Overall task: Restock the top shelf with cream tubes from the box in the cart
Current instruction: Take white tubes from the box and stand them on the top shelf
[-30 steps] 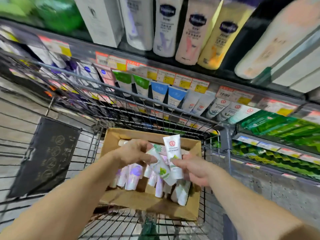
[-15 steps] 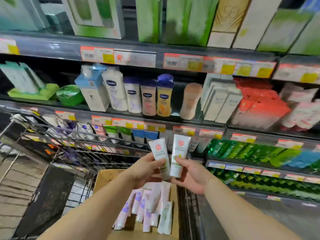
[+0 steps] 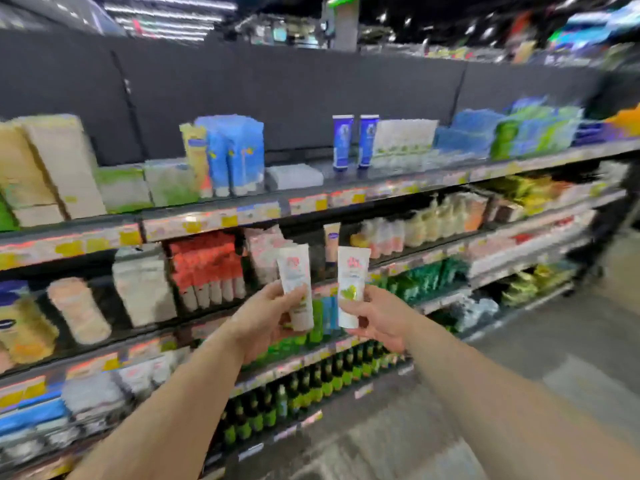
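Note:
My left hand (image 3: 266, 315) grips a white cream tube (image 3: 295, 271) with a red logo, held upright. Beside it, my right hand (image 3: 375, 318) grips a second white cream tube (image 3: 352, 275) with a green leaf print. Both tubes are raised in front of the middle shelves, a small gap between them. The top shelf (image 3: 304, 187) runs above them and carries two blue tubes (image 3: 355, 142), with a bare stretch around them. The cart and its box are out of view.
Blue and white packs (image 3: 235, 154) stand left on the top shelf and a low white box (image 3: 294, 175) lies beside them. White and green packs (image 3: 403, 142) fill the right. Lower shelves hold bottles and red boxes (image 3: 206, 261). The aisle floor (image 3: 519, 375) lies to the right.
The view swung up from the cart to the shelves. Both hands lifted their tubes out of the box and moved up and slightly apart.

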